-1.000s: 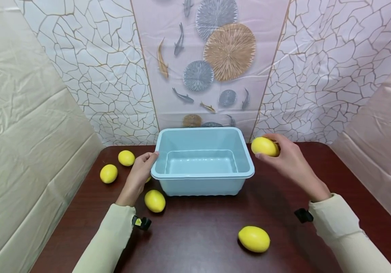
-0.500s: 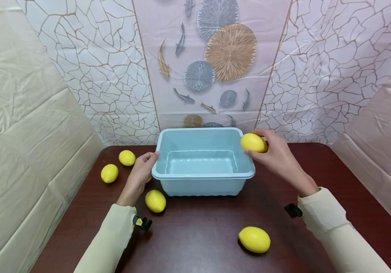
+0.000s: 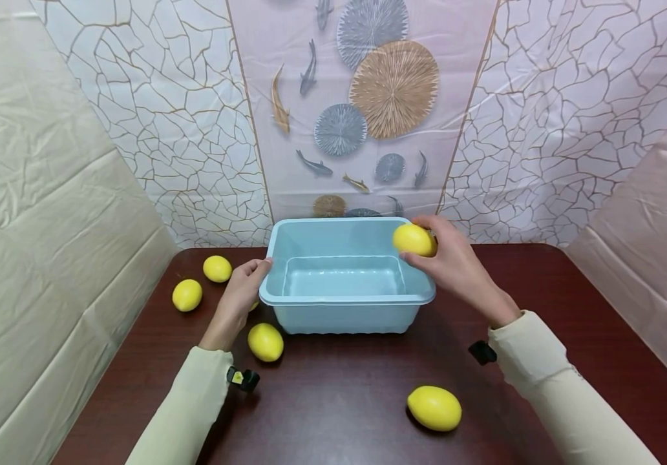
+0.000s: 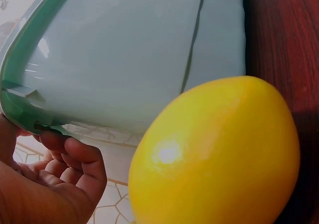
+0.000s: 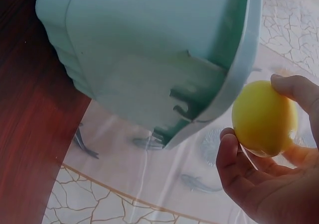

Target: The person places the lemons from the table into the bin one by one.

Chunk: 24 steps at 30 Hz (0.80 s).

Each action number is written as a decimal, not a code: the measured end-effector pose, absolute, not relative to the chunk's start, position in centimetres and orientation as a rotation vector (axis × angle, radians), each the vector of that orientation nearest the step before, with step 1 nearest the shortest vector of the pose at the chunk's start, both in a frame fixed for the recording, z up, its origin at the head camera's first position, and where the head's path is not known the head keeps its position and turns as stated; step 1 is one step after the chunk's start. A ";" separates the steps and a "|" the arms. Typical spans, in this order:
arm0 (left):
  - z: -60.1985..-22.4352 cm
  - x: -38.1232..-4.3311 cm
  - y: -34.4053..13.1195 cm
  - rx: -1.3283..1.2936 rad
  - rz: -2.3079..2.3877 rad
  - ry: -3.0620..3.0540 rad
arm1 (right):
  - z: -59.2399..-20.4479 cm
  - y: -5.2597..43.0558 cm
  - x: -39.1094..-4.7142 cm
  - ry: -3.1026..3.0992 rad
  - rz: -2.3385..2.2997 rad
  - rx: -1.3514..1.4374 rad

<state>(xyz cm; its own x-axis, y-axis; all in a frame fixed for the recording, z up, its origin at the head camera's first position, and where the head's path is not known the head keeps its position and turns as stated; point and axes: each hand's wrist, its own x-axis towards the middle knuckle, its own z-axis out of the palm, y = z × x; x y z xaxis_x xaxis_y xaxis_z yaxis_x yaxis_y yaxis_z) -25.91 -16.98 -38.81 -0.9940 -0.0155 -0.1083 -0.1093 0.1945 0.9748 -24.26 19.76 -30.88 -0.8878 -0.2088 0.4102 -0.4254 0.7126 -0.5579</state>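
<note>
A light-blue plastic basin stands on the table, its inside bare. My left hand pinches the left rim, thumb on top; in the left wrist view its fingers curl under the lip. My right hand holds a yellow lemon between thumb and fingers, above the basin's right rim. The right wrist view has this lemon beside the rim, apart from the basin wall. Another lemon looms large before the left wrist camera.
On the dark red-brown table, two lemons lie at the back left, one a lemon nearer the edge. Another lemon sits by the basin's front left, one is mostly hidden behind my left hand, and a lemon lies front right.
My right hand has carried its lemon leftward, from outside the basin's right side to over its right rim. The left hand stays on the left rim; the other lemons lie still.
</note>
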 end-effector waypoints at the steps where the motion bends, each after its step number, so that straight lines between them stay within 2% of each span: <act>1: -38.8 -25.9 -16.9 -0.126 1.945 2.368 | -30.9 19.7 -24.3 -2.601 0.960 0.506; 24: -38.6 -25.8 -16.9 -0.112 1.950 2.377 | -31.0 17.8 -24.9 -2.611 0.926 0.552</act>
<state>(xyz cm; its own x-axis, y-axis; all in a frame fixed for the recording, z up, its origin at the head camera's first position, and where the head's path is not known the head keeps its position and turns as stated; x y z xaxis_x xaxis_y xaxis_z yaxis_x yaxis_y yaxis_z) -25.78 -16.91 -38.65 -0.9952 -0.0146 -0.0964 -0.0974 0.1945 0.9761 -24.88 17.77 -30.97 -0.8757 -0.2505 0.4128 -0.4546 0.7159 -0.5300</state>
